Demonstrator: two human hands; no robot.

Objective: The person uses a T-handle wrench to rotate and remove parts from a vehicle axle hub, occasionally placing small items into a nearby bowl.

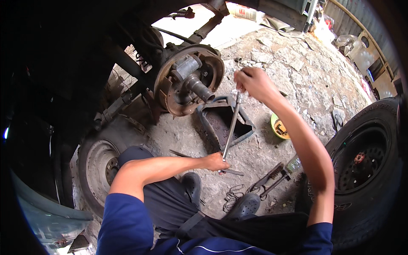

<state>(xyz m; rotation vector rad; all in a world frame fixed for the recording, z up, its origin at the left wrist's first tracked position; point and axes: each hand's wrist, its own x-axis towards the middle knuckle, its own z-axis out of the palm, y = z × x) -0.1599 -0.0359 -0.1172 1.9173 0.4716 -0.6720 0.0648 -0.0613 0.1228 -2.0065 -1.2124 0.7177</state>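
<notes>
My left hand is closed round the handle end of a long steel T-handle wrench, its cross bar sticking out on both sides of my fist. The shaft points up and away from me. At its far end my right hand is curled with its fingertips together; a small shiny, clear bit shows just under them, too blurred to name. To the left of that hand is a rusty brake drum assembly with a bare hub spindle pointing toward me. A dark open-topped container lies beneath the shaft.
A yellow-green bowl with small parts stands right of the container. One wheel lies at left; a big tyre stands at right. A jack-like metal tool and cord lie near my shoes. Rough stone paving stretches beyond.
</notes>
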